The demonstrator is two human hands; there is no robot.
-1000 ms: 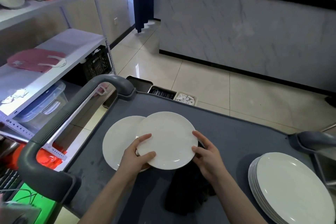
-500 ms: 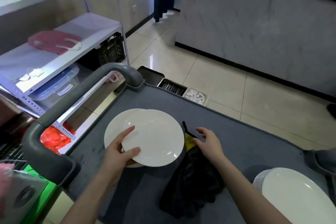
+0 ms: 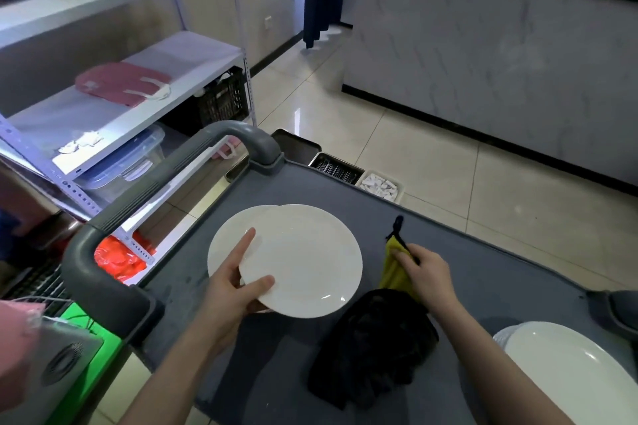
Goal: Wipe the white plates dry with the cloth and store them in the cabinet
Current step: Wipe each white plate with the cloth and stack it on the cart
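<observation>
My left hand [image 3: 234, 283] grips the near-left rim of a white plate [image 3: 307, 259], thumb on top, holding it just over a second white plate [image 3: 224, 241] that lies on the grey cart top [image 3: 483, 272]. To the right, my right hand [image 3: 426, 272] presses down on the yellow corner of a cloth [image 3: 395, 269]. The cloth's black part [image 3: 373, 345] lies bunched on the cart below my right forearm. A stack of white plates [image 3: 566, 369] sits at the cart's near right corner.
The cart's thick grey handle [image 3: 138, 190] curves along its left side. A white metal shelf rack [image 3: 114, 114] with a pink item and plastic boxes stands left of it. Metal trays [image 3: 336, 167] hang off the cart's far edge. Tiled floor and a marble counter lie beyond.
My right hand left the plate's rim and moved right onto the cloth's yellow corner. My left hand alone now holds the plate, shifted slightly left over the lower plate.
</observation>
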